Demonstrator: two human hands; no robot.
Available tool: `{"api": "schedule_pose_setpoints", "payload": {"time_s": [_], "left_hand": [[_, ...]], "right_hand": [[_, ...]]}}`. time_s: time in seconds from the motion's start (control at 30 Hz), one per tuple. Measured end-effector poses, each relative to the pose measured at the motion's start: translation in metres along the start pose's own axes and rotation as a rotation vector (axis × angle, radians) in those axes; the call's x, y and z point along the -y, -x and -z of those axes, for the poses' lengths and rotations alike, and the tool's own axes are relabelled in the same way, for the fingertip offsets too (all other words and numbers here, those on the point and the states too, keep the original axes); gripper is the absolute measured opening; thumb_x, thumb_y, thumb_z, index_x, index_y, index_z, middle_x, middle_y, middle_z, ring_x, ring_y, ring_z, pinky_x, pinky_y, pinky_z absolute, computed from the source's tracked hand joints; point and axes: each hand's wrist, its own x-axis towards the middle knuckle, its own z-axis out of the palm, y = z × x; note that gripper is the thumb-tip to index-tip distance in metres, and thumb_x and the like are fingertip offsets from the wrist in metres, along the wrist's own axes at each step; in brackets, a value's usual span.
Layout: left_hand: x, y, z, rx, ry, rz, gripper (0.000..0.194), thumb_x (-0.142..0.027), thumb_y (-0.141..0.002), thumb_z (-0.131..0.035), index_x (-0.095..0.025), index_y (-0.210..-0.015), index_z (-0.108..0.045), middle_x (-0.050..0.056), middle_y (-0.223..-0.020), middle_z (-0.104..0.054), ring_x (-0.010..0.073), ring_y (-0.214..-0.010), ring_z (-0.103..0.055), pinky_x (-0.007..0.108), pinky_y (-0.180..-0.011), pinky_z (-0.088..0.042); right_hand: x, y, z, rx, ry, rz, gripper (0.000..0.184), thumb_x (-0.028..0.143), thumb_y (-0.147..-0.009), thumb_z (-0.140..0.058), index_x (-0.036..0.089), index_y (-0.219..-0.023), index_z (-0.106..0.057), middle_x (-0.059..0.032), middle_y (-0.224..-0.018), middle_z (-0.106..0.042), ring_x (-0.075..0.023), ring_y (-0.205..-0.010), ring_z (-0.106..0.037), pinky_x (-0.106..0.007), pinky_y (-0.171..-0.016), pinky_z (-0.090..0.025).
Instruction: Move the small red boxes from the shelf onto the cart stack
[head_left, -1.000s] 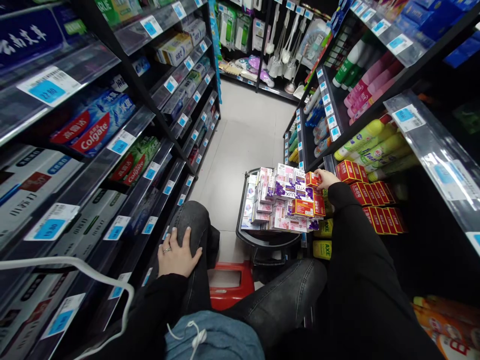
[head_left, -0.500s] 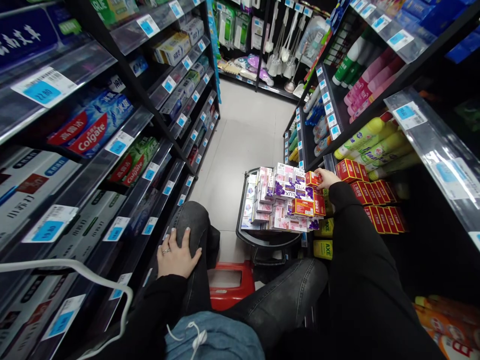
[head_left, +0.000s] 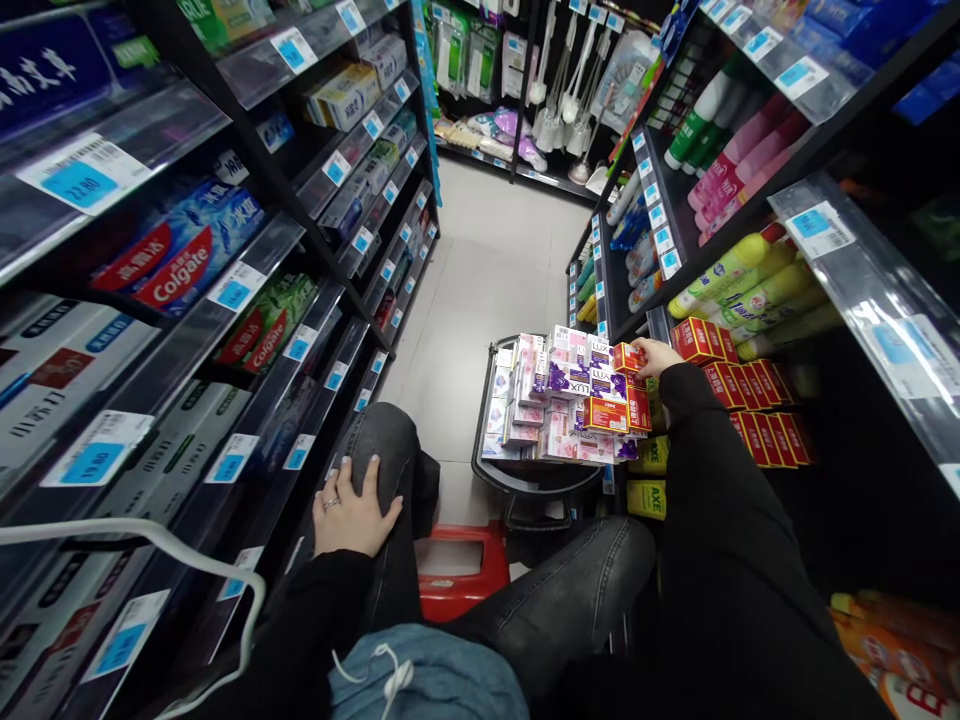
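I sit on a red stool [head_left: 461, 570] in a shop aisle. My left hand [head_left: 352, 512] lies flat on my left knee, fingers spread, a ring on one finger. My right hand [head_left: 660, 356] reaches forward and grips a small red box [head_left: 627, 357] at the top right of a pile of soap boxes [head_left: 570, 400] stacked in a round black cart [head_left: 525, 478]. The pile holds pink, white and purple LUX boxes and a few red ones. More red boxes [head_left: 742, 395] stand in rows on the shelf just right of my hand.
Black shelves line both sides: toothpaste [head_left: 180, 262] on the left, coloured bottles [head_left: 720, 280] on the right. Yellow AXE packs [head_left: 646, 497] sit low by the cart. The pale floor [head_left: 487, 270] runs ahead to hanging goods at the back. A white cable [head_left: 187, 545] loops at lower left.
Almost nothing differs. My right hand stays on the red box at the top of the pile, and my left hand has shifted slightly on my knee.
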Motion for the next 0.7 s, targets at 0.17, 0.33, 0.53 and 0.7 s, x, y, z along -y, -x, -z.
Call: {"api": "schedule_pose_setpoints", "payload": {"time_s": [0.17,0.33,0.53,0.7], "left_hand": [[-0.0001,-0.0001,0.0005,0.005,0.012,0.002,0.071,-0.041,-0.083,-0.053,-0.008,-0.144,-0.04,0.027,-0.151,-0.022,0.0419,-0.137,-0.026,0.054,-0.107,-0.025],[-0.0002,-0.0003,0.0011,0.007,0.0,0.006,0.071,-0.042,-0.083,-0.053,-0.009,-0.145,-0.04,0.027,-0.152,-0.022,0.0415,-0.137,-0.026,0.054,-0.107,-0.025],[-0.0017,-0.0011,0.0047,0.027,0.008,0.008,0.072,-0.041,-0.082,-0.053,-0.008,-0.144,-0.04,0.028,-0.152,-0.022,0.0424,-0.137,-0.025,0.055,-0.106,-0.025],[-0.0021,-0.0015,0.0065,0.046,-0.001,0.015,0.072,-0.041,-0.081,-0.054,-0.009,-0.145,-0.039,0.028,-0.152,-0.023,0.0419,-0.137,-0.026,0.055,-0.106,-0.026]], "right_hand": [[0.0002,0.0005,0.0005,0.006,0.054,-0.008,0.067,0.023,-0.053,-0.081,0.019,-0.116,-0.057,-0.0069,-0.102,-0.064,-0.0247,-0.092,-0.059,-0.032,-0.079,-0.046],[0.0003,0.0021,0.0008,-0.006,0.089,-0.009,0.067,0.024,-0.054,-0.081,0.02,-0.117,-0.057,-0.0082,-0.103,-0.064,-0.0266,-0.096,-0.057,-0.034,-0.081,-0.046],[-0.0002,0.0029,0.0017,-0.003,0.062,-0.009,0.067,0.027,-0.055,-0.081,0.02,-0.117,-0.058,-0.007,-0.101,-0.064,-0.0256,-0.095,-0.058,-0.032,-0.081,-0.046],[0.0004,0.0052,0.0026,-0.002,0.005,-0.028,0.067,0.025,-0.057,-0.08,0.02,-0.12,-0.057,-0.0065,-0.101,-0.064,-0.0232,-0.09,-0.06,-0.031,-0.08,-0.046]]}}
